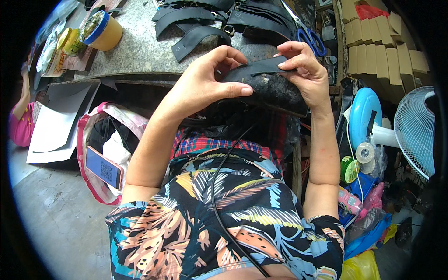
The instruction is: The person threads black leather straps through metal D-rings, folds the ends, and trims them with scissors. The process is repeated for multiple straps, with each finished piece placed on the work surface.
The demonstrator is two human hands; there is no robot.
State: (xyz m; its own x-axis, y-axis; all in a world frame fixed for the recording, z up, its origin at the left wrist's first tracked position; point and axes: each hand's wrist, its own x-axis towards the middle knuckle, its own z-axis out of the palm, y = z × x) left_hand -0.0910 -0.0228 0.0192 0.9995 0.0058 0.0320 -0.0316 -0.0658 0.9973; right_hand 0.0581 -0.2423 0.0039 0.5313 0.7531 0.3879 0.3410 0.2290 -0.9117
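I saw the black strap (254, 69) lying across the dark shoe form (275, 91), my left hand (212, 77) clamped around its near end, right hand (303, 70) pinching its far end.

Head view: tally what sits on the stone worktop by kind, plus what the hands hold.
Loose black curved strips on the worktop: about 5
Blue-handled scissors: 1
Yellow tub with blue rim: 1
Black strip held by left hand and right hand: 1
Total: about 8
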